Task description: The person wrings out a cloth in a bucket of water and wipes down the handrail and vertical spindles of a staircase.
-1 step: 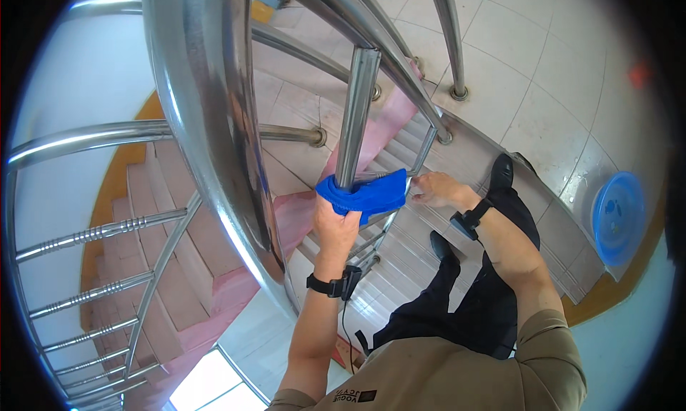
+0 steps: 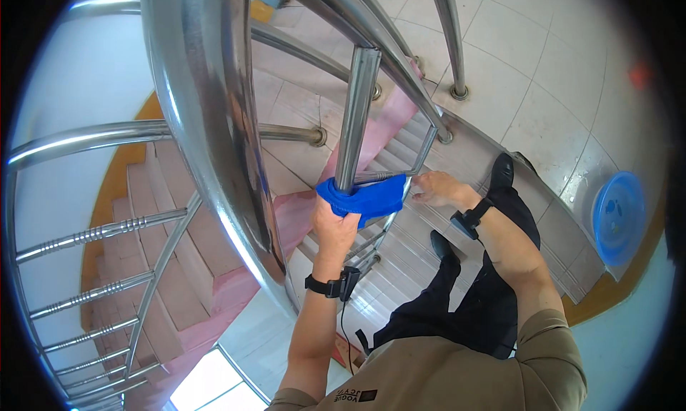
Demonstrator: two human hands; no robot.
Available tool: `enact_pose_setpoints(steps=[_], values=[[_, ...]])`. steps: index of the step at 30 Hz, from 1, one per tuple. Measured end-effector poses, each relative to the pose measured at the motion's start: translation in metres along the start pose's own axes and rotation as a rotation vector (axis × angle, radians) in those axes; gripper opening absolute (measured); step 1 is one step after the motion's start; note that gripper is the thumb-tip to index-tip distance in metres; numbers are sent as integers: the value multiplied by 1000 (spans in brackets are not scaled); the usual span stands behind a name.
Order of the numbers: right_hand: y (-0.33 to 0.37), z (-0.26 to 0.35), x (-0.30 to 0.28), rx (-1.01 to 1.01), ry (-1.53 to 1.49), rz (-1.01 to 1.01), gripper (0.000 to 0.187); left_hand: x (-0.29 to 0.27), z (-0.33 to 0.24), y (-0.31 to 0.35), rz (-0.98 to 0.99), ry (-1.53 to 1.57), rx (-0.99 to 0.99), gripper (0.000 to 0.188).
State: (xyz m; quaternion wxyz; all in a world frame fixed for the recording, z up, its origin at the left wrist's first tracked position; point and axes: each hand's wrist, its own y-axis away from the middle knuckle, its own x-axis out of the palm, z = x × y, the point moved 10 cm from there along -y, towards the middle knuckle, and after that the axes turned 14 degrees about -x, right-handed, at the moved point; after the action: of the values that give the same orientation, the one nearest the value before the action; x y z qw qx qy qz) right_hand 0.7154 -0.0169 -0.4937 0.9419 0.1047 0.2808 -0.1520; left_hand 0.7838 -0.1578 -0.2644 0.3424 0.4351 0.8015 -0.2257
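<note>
My left hand [image 2: 334, 225] is closed around a blue cloth [image 2: 371, 199], which wraps the lower part of an upright steel post [image 2: 358, 118]. The thumb presses the cloth from below. A loose flap of the cloth sticks out to the right, toward my other hand. My right hand [image 2: 437, 189] hovers just past that flap, close to a thin slanted rail, its fingers loosely bent and a little apart. No object shows in it. Both wrists wear black straps with a small device.
A thick curved steel handrail [image 2: 204, 118] sweeps past at the left. Tiled stairs [image 2: 171, 246] descend at the left behind more rails [image 2: 100, 232]. At the right, a blue plastic basin [image 2: 619, 218] rests near the step's edge. My black shoes [image 2: 502, 171] stand on the steps.
The cloth's loose flap sits slightly lower and a touch farther left, a little away from my right hand. My left hand keeps its hold on the post.
</note>
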Motion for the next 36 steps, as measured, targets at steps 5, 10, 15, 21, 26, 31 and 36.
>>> enact_pose_setpoints(steps=[5,10,15,21,26,31,36], values=[[1,-9,-9,9,3,-50,38,5,-4,-3,78,138,-52,32],[3,-21,-14,53,-5,3,50,13,-51,-39,11,197,55,36],[8,-27,-16,49,-39,-61,42,21,-160,-83,-56,178,186,37],[7,-26,-26,33,-39,-108,38,22,-198,-92,-186,51,269,43],[3,-24,-24,42,-55,-94,37,20,-171,-82,-145,60,218,40],[-1,-34,-19,41,-72,-89,39,17,-126,-54,-179,-28,186,35],[-4,-26,-20,3,-30,-70,42,8,-73,-26,-173,-41,177,38]])
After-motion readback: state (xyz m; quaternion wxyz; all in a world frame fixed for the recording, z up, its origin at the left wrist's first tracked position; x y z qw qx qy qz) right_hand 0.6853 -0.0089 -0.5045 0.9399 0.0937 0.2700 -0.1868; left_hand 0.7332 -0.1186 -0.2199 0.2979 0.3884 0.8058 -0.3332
